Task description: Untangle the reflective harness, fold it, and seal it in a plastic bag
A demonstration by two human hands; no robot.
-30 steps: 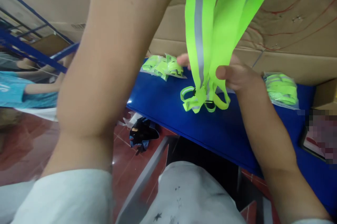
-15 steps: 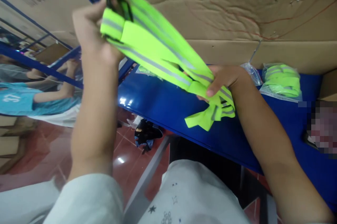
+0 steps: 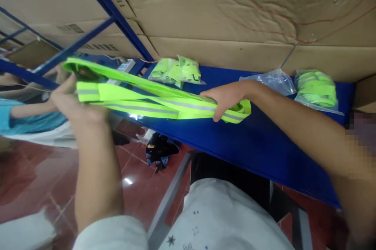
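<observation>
A neon-yellow reflective strap (image 3: 141, 109) with grey stripes is stretched in loops between my two hands, above the blue table. My left hand (image 3: 69, 95) is closed around its left end, raised beyond the table's left part; some fingers are hidden behind the strap. At the other end, my right hand (image 3: 227, 97) wraps the bunched bands between thumb and fingers. A short looped end pokes out to the right of that hand.
Bagged neon straps (image 3: 176, 71) lie at the table's back, with another bag (image 3: 316, 89) at the right. Between them is a clear plastic bag (image 3: 273, 81). Cardboard (image 3: 235, 15) lines the back; blue rack bars (image 3: 114, 19) and a person's arm (image 3: 32, 109) are at left.
My left hand has moved left and down, bringing the strap from a steep slant to nearly level. My right hand has shifted slightly left, and the dangling ends are now gathered in.
</observation>
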